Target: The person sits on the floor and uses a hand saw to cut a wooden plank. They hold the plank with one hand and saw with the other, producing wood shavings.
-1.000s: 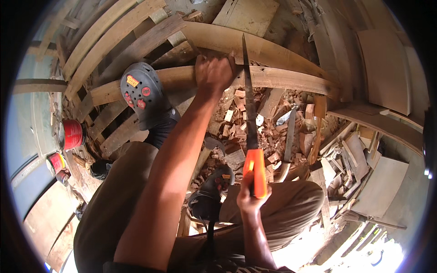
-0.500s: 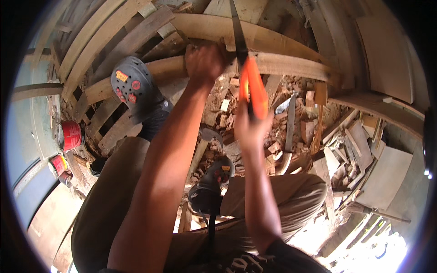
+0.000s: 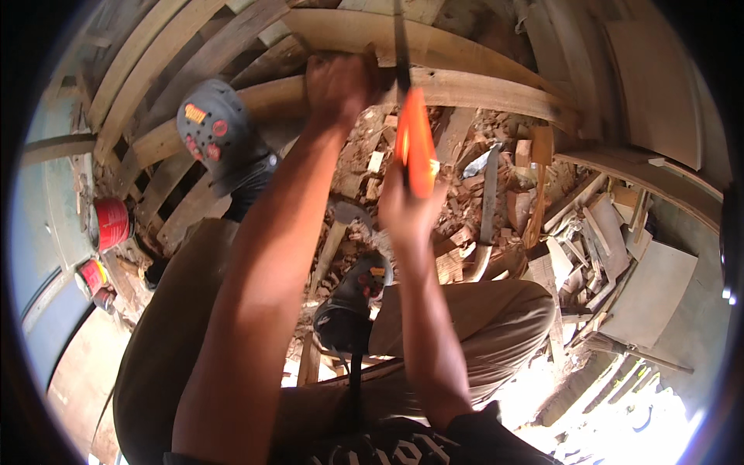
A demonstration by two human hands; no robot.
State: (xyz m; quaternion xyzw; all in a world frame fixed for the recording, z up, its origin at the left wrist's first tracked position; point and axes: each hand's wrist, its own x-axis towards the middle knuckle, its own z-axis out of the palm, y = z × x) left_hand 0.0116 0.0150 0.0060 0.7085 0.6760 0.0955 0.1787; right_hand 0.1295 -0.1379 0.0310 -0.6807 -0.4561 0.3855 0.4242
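Note:
My right hand (image 3: 411,205) is closed round the orange handle of a handsaw (image 3: 417,139). The dark blade points away from me and lies across a long wooden plank (image 3: 480,89). Just left of the blade, my left hand (image 3: 339,84) grips the same plank from above, its knuckles up. My left foot, in a grey clog (image 3: 221,136), rests on the plank further left. Motion blurs the saw and the right hand a little, and the blade hides the spot where it meets the wood.
Wood scraps and chips (image 3: 457,201) cover the ground below the plank. A long blade-like tool (image 3: 490,194) stands among them. Red cans (image 3: 112,223) sit at the left, more boards (image 3: 147,66) lean at the far left, and a pale panel (image 3: 651,291) lies at the right.
The saw and my right hand have shifted slightly left and away from me. My left hand still holds the plank; the whole view has moved a little too.

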